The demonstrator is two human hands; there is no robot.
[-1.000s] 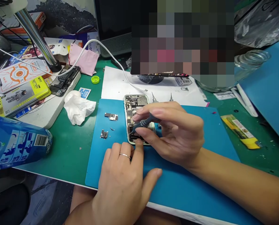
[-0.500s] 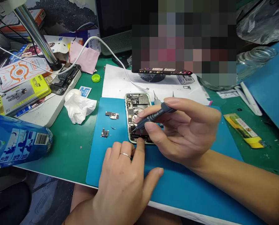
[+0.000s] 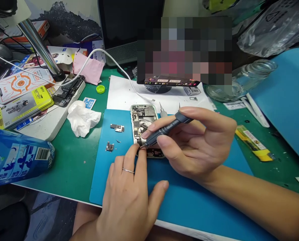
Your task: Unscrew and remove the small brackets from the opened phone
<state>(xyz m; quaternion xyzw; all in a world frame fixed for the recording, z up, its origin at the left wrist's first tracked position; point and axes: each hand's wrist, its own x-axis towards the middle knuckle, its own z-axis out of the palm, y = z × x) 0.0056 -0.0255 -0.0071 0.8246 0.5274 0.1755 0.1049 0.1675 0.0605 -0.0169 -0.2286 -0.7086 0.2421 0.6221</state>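
An opened smartphone (image 3: 149,111) lies on the blue mat (image 3: 202,197), its inner parts bare. My right hand (image 3: 204,144) is closed around a dark grey precision screwdriver (image 3: 166,129), holding it slanted with the tip over the phone's lower left part. My left hand (image 3: 129,190), with a ring on one finger, rests palm down. Its fingers are stretched out and two fingertips press on the phone's lower end, close by the driver tip. What the tip touches is too small to make out. A small metal-covered part (image 3: 117,128) and a small circuit part (image 3: 109,146) lie left of the phone.
A blue packet (image 3: 19,160) and a crumpled tissue (image 3: 82,118) are at the left, near yellow battery packaging (image 3: 24,103). A white cable (image 3: 119,62) arches over the back. A glass jar (image 3: 239,82) and a yellow packet (image 3: 256,144) are on the right.
The view has shifted a little. My left fingertips have moved up and left on the phone's lower end, and a second finger now rests by the driver tip. My right hand still holds the screwdriver.
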